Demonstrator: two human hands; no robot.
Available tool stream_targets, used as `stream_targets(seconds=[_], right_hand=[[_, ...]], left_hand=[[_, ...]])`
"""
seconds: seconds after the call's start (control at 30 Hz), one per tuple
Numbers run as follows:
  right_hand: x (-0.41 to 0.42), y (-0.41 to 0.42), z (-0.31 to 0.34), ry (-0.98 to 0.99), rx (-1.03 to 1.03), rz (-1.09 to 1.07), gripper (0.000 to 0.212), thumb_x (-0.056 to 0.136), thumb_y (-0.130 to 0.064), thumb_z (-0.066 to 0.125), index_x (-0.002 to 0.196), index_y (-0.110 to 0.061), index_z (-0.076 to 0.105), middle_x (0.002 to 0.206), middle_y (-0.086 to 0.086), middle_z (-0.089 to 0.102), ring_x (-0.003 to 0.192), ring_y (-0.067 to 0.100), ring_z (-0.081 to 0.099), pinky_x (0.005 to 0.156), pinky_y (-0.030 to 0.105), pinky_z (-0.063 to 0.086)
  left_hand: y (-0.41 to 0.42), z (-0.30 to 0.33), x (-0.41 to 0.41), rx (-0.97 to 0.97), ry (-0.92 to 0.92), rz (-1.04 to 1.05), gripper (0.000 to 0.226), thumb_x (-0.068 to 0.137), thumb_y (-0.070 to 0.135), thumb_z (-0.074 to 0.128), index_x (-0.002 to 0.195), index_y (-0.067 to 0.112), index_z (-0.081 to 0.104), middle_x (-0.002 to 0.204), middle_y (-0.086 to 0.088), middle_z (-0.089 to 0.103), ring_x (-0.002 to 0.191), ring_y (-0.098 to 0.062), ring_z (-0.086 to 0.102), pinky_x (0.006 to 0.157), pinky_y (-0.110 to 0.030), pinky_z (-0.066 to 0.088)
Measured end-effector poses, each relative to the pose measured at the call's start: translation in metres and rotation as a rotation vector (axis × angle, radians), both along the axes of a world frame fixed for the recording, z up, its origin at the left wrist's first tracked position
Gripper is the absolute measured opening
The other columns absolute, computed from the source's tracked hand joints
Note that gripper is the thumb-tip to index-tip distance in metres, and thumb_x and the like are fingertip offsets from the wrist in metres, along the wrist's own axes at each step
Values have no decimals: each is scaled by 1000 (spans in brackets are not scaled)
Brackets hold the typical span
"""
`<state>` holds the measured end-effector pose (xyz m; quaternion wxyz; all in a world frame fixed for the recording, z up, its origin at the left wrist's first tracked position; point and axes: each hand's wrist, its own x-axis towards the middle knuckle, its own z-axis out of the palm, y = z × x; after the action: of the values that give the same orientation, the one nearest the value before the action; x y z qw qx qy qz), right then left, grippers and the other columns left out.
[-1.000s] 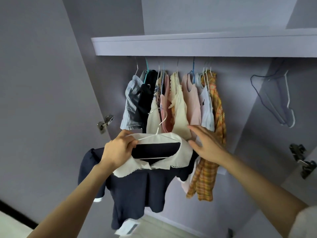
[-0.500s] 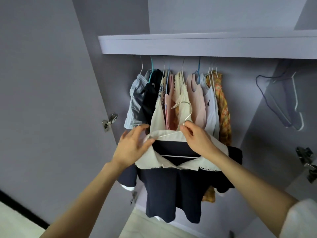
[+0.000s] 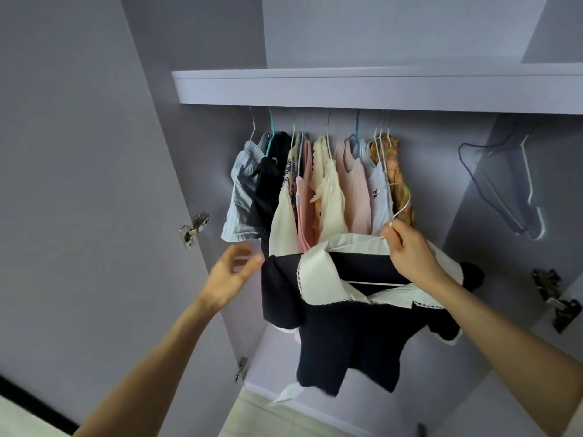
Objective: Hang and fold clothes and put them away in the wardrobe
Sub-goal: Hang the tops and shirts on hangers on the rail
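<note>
Right hand [image 3: 410, 253] pinches white wire hanger [image 3: 398, 205] at neck, navy dress with white collar [image 3: 340, 329] hanging from it, held in front of wardrobe below row of hung clothes [image 3: 318, 190]. Left hand [image 3: 232, 272] free, fingers spread and relaxed, just beside dress's sleeve, blurred. Shelf [image 3: 347, 89] above clothes. Spare hangers [image 3: 504, 184] hang at right.

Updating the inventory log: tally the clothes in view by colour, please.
Light blue striped: 1
Black: 1
Cream: 2
Pink: 2
White: 1
Orange plaid: 1
Navy top, on hanger in right hand: 1
Total: 9, with a floral piece possibly hidden and uncounted.
</note>
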<state>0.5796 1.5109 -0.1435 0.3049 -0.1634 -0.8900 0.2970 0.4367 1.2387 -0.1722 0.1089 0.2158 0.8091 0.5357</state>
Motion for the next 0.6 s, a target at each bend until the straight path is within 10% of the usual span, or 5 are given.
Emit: stream_targets(seconds=[0.2, 0.6], right_hand=[[5, -3, 6, 7, 5, -33, 20, 97, -12, 41, 78, -9, 47, 70, 3, 50, 62, 18, 43, 59, 31, 26], [15, 5, -8, -133, 21, -25, 19, 97, -13, 39, 82, -7, 50, 81, 10, 57, 77, 31, 53, 72, 44, 42]], left_hand=[[17, -8, 2, -184, 303, 26, 18, 92, 15, 57, 75, 19, 51, 74, -1, 57, 76, -20, 51, 66, -23, 32], [1, -8, -19, 1, -86, 42, 17, 90, 7, 59, 77, 7, 69, 72, -1, 64, 71, -10, 56, 67, -18, 47]])
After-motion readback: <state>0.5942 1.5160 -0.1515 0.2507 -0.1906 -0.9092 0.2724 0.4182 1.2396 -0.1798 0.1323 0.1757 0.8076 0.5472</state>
